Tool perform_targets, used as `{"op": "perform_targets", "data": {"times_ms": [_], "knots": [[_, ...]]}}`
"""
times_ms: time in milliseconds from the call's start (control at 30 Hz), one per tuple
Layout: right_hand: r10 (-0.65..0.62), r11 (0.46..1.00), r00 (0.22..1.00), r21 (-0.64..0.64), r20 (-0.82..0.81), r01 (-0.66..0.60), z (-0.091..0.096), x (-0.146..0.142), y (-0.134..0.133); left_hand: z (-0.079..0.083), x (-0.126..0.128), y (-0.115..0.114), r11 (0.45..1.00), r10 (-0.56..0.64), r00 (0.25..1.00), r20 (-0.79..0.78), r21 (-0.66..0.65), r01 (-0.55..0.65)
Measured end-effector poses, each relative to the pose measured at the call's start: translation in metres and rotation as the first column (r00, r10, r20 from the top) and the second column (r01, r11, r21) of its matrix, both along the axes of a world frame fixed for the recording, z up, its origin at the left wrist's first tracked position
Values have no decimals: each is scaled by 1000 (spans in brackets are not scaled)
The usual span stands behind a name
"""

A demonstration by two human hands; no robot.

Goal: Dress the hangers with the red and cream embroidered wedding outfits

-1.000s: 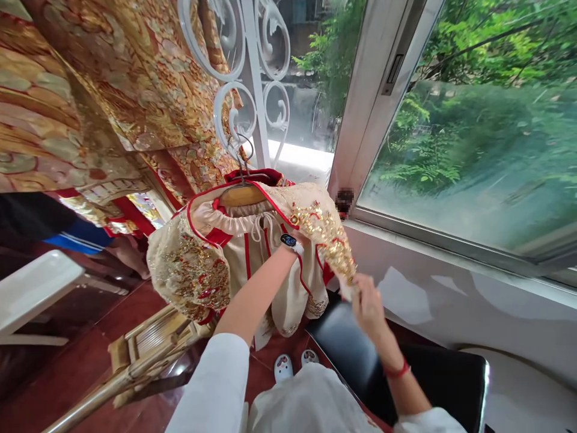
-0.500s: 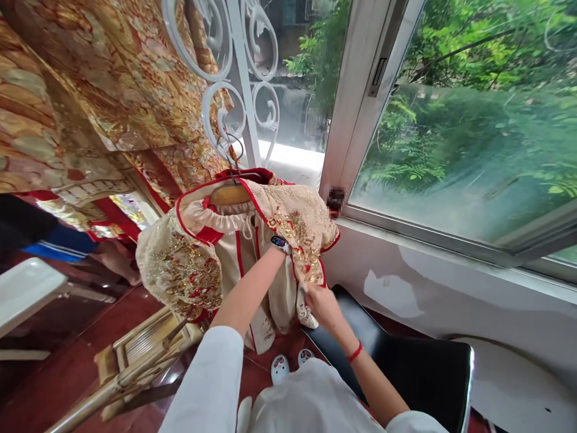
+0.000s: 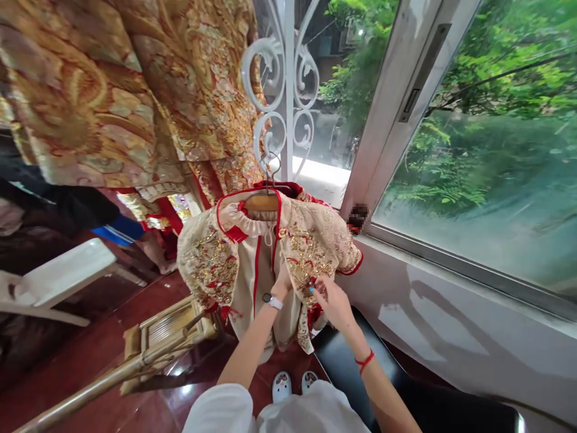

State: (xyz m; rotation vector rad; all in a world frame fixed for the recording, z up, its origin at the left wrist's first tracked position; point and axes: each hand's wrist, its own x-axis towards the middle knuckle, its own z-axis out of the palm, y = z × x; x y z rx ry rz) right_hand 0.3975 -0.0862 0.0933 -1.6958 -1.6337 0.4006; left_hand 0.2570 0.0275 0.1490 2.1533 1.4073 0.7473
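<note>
A cream jacket (image 3: 225, 264) with red trim and gold embroidery hangs on a wooden hanger (image 3: 261, 201) hooked to a white scrolled window grille (image 3: 282, 90). My left hand (image 3: 283, 281), with a watch on the wrist, pinches the jacket's front edge near the middle. My right hand (image 3: 332, 300), with a red cord at the wrist, grips the right front panel just beside it. Both hands are closed on the cloth.
Large gold-and-red embroidered garments (image 3: 112, 90) hang at the upper left. A folded wooden chair (image 3: 157, 337) lies on the red floor, a white bench (image 3: 54, 279) stands at left, a black seat (image 3: 360, 373) sits below the window sill (image 3: 451, 264). Another person's dark sleeve (image 3: 67, 204) shows at left.
My left hand came down from the collar to the jacket's front edge. My right hand brought the right panel across toward the middle, so the jacket front now lies closed. The view shifted right.
</note>
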Motion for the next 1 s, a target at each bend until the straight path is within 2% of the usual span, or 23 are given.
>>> {"op": "perform_targets", "data": {"times_ms": [67,100,133,167,200,233,267,300,333,400,433,533,633,700,733,800,867,933,1000], "knots": [[-53,998,999,25,-8,53,0,4,5,-25,-27,-5,999,-47,999,6,24,47],[-60,998,998,32,-6,61,-1,3,9,-37,-42,-8,998,-15,1000,21,58,14],[-59,998,998,35,2,59,-4,-1,14,-47,-57,-10,991,77,996,49,103,-82],[-64,997,998,41,21,63,-7,-7,20,-55,-71,-11,962,214,973,92,155,-226],[-82,996,995,50,52,80,-11,-14,26,-61,-83,-10,898,366,918,149,203,-391],[-112,992,989,60,94,106,-16,-21,33,-64,-93,-7,810,497,843,207,239,-536],[-153,987,978,71,143,144,-20,-29,41,-65,-102,-2,729,581,774,251,261,-632],[-200,979,961,80,192,187,-25,-35,48,-64,-109,5,674,624,729,282,278,-685],[-241,970,942,84,235,228,-28,-39,55,-63,-116,12,653,633,715,297,291,-699],[-267,964,920,66,288,259,-31,-39,67,-56,-127,26,683,596,743,305,293,-669],[-238,971,927,44,289,236,-30,-34,70,-51,-133,29,706,568,757,324,280,-650],[-33,999,988,-17,152,36,-18,-9,67,-20,-145,21,722,505,737,449,249,-646],[165,986,983,21,-85,-164,5,11,36,29,-131,-14,681,442,679,586,273,-679],[234,972,953,71,-191,-224,18,11,7,55,-100,-39,679,361,682,636,322,-660],[247,968,944,85,-219,-234,21,6,-5,61,-79,-48,709,298,726,620,366,-603],[250,968,937,76,-242,-239,18,-6,-20,56,-36,-52,777,208,811,546,412,-477],[242,970,945,43,-223,-238,4,-19,-16,34,-4,-39,822,237,873,426,392,-414],[246,969,951,11,-186,-248,-15,-27,1,8,8,-17,852,353,885,304,286,-439],[271,961,949,-11,-163,-276,-31,-28,23,-10,-1,-1,884,367,905,217,223,-412]]}}
